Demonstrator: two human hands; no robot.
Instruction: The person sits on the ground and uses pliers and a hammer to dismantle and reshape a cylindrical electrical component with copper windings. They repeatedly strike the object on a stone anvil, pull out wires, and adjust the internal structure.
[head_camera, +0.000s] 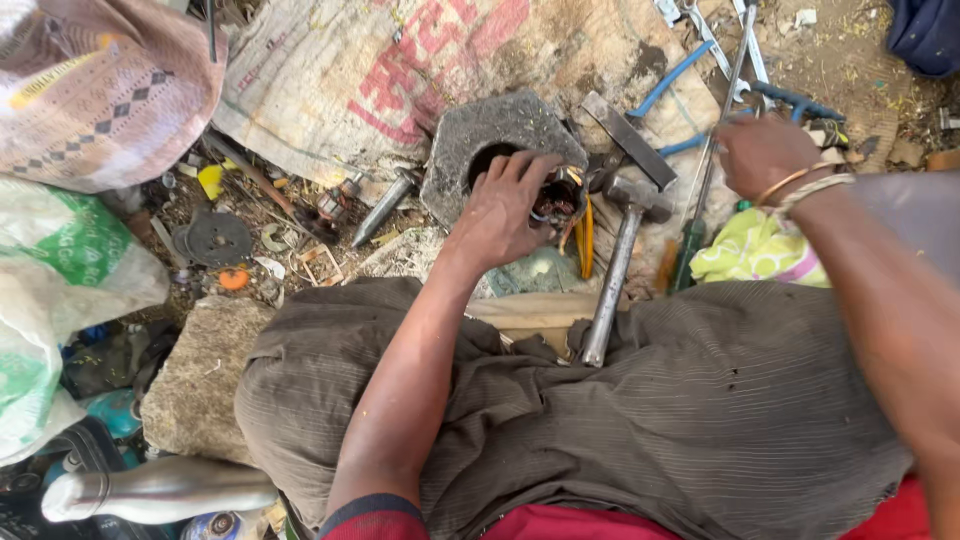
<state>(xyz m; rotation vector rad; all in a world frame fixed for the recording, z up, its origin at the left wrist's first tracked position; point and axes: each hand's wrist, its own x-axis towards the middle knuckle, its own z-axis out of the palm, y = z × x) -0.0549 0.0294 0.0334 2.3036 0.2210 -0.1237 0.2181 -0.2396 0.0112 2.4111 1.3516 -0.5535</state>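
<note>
**Two bare hands at work among scrap metal and tools, seen from above**

The left hand (505, 210) lies near the centre of the view, its fingers curled closed around a small motor core (556, 198) with dark copper windings, held at the hollow of a grey stone block (480, 135). The block sits just beyond the hand, at twelve o'clock from it. A hammer (620, 262) with a steel shaft lies at three o'clock from the left hand, its head close to the motor core and its shaft running down onto the brown cloth (640, 420) across the lap. The right hand (762, 155), at two o'clock from the centre, wears bangles at the wrist and rests knuckles-up on a long screwdriver (712, 150); whether its fingers close on the shaft cannot be told. Blue-handled pliers (668, 82) lie at eleven o'clock from that hand, and a yellow-green rag (745, 255) at six o'clock. A printed sack (380, 80) covers the ground behind the block. A round metal disc (218, 238) lies at nine o'clock, well apart from both hands
</note>
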